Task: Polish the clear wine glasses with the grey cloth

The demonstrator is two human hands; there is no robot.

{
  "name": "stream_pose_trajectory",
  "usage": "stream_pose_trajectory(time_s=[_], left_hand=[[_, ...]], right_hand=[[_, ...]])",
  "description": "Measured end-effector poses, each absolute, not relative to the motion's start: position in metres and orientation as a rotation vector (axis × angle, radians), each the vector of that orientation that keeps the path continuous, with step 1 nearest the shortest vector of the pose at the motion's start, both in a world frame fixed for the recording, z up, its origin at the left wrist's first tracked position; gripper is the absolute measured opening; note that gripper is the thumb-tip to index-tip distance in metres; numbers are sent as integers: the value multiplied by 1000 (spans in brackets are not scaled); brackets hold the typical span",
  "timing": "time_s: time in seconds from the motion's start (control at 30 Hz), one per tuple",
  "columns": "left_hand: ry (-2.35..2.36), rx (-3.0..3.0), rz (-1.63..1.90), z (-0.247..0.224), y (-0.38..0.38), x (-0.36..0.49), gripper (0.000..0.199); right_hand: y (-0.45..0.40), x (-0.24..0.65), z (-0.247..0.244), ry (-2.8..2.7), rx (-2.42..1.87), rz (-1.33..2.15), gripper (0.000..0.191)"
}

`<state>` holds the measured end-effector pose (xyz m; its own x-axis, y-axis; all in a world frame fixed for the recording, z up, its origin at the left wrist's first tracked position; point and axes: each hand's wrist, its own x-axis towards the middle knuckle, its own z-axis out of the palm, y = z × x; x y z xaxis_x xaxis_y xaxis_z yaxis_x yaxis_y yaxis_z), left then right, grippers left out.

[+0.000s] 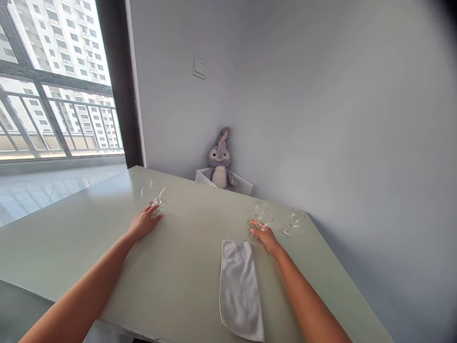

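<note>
My left hand [143,224] is at the left side of the table, its fingers curled around the stem of a clear wine glass [149,194] that stands upright. Just behind it is another clear wine glass [161,193]. On the right, my right hand [264,237] grips the stem of a wine glass [266,219], with its foot at or close to the tabletop. One more wine glass [260,207] stands right behind that one, partly hidden by it. Farther right, a separate wine glass [293,221] stands near the table's edge.
A folded white cloth [240,290] lies on the pale table [185,267] between my arms. Beyond the far edge, a grey plush rabbit [219,164] sits in a white perforated basket [243,185] in the wall corner. A window and railing [64,124] are at left.
</note>
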<state>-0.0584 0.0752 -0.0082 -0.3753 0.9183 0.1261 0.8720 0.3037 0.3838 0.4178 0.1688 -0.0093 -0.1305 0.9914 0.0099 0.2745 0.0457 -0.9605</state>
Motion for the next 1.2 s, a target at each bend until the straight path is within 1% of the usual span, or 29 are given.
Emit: stream_pose_trajectory(time_s=[0.27,0.37,0.43,0.53,0.6,0.7,0.8,0.87,0.93,1.0,1.1,1.2], left_hand=[[2412,1737,503,-5,91,-66,56],[2493,1677,514,-3,86,-58,50],[2622,1553,621,2,78,-47,44],[2760,1430,967,17,64,-23,35],[2731,1476,1233,26,57,-2,31],[2518,1649,1513,30,50,37,26],[2207,1905,1630,17,45,72,23],[2056,2034,1605,7,42,86,23],[1994,2043,1606,0,42,90,23],[2033,1897,1688,-3,45,85,22],[2133,1425,1823,-4,53,69,20],[2142,1032,1823,-9,61,53,20]], right_hand=[[164,355,-14,-1620,-1271,1193,41],[164,331,-17,-1660,-1267,1180,40],[163,314,-17,-1693,-1265,1163,39],[162,290,-18,-1757,-1265,1133,39],[160,273,-18,-1805,-1261,1106,41],[160,247,-16,-1869,-1264,1058,45],[159,220,-14,-1913,-1288,1003,47],[159,202,-12,-1937,-1304,970,46],[159,185,-10,-1959,-1316,942,45],[159,169,-7,-1981,-1321,921,44],[159,144,-5,-2027,-1310,897,43],[162,118,-3,-2087,-1286,872,42]])
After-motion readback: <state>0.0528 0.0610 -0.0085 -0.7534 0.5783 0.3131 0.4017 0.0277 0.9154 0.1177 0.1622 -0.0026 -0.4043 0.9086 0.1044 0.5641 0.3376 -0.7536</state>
